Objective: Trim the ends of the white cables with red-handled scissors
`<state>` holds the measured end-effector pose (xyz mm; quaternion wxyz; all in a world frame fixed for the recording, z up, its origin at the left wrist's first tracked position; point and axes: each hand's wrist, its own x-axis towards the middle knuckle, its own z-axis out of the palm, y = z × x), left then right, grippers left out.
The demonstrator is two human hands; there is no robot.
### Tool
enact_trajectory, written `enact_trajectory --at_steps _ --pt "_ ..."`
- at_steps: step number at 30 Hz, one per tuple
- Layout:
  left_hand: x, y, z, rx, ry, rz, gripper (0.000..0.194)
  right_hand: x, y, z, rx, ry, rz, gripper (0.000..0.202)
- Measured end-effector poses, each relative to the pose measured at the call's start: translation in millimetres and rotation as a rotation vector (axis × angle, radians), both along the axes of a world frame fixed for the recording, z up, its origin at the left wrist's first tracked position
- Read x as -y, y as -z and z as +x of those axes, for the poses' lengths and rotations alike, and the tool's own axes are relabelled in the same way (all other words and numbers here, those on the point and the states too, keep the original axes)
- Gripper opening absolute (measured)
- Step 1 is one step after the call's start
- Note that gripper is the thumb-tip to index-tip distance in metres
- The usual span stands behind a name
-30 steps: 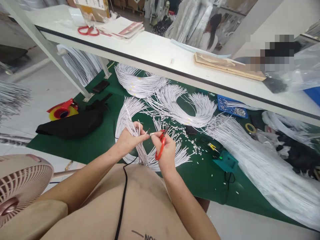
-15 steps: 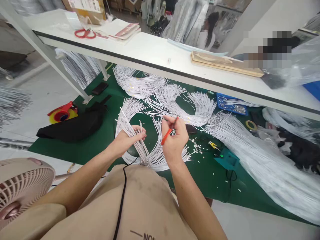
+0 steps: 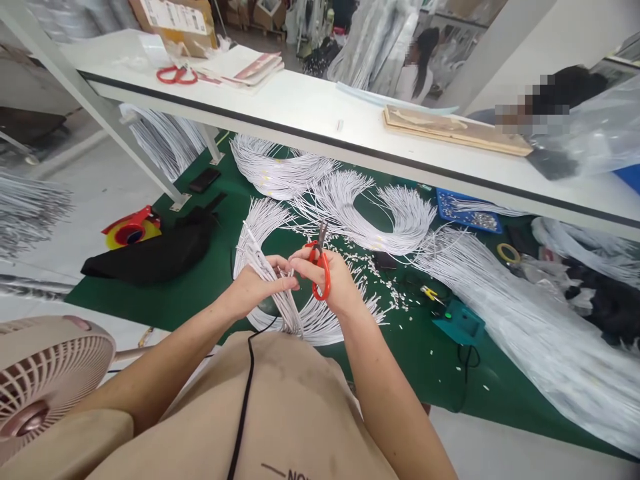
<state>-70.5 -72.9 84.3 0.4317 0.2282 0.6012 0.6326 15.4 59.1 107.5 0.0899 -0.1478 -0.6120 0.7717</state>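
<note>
My left hand (image 3: 255, 285) is closed around a bundle of white cables (image 3: 286, 308), whose lower part curves down in front of my body. Red-handled scissors (image 3: 323, 280) rest in my right hand (image 3: 340, 283), their dark blades pointing up and away from me. The fingertips of that hand meet the cable ends by my left thumb; I cannot make out exactly what they pinch. Under both hands a looped bundle of white cables (image 3: 325, 327) lies on the green mat (image 3: 200, 293). Small white offcuts (image 3: 395, 293) are scattered to the right.
More cable bundles (image 3: 375, 230) lie behind my hands. At right are a teal device (image 3: 459, 323), yellow-handled cutters (image 3: 431, 293) and a blue tray (image 3: 467, 210). At left sit a tape dispenser (image 3: 131, 228) and black cloth (image 3: 155, 257). A white shelf (image 3: 310, 100) crosses above; a fan (image 3: 55, 373) stands lower left.
My right hand has moved left to meet my left hand at the cable ends. The scissors have turned so their blades point upward. The left hand keeps its hold.
</note>
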Motion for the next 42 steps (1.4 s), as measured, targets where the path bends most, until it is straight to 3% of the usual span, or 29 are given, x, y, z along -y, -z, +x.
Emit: enact_trajectory --at_steps 4,8,10,12,15,19,25,34,42 --pt "-5.0 1.7 0.6 0.058 -0.102 0.115 0.029 11.8 10.8 -2.7 -0.025 0.163 -0.056 0.014" --pt "-8.9 1.8 1.4 0.066 -0.141 0.133 0.034 16.8 16.3 -1.8 0.001 0.294 0.051 0.016" --pt "-8.9 1.7 1.7 0.068 -0.159 0.126 0.032 12.5 14.8 2.5 0.058 0.326 0.249 0.02" --pt "-8.3 1.9 1.8 0.053 -0.186 0.113 0.031 6.2 13.0 8.3 0.148 0.321 0.557 0.021" --pt "-7.9 2.3 1.9 0.017 -0.225 0.101 0.031 0.9 12.7 15.2 0.309 0.213 0.979 0.019" --pt "-9.0 3.0 2.4 -0.036 -0.228 0.112 0.03 5.0 12.8 17.7 0.441 0.119 1.246 0.021" --pt "-8.2 2.8 0.7 -0.172 -0.213 0.064 0.017 5.6 4.0 19.9 0.558 0.036 1.397 0.025" --pt "-5.3 -10.4 -1.4 -0.32 -0.129 -0.144 0.025 5.3 2.4 23.2 0.547 0.033 1.448 0.024" --pt "-7.8 -15.9 -1.0 -0.389 -0.085 -0.124 0.017 4.2 -5.6 28.6 0.539 0.037 1.521 0.015"
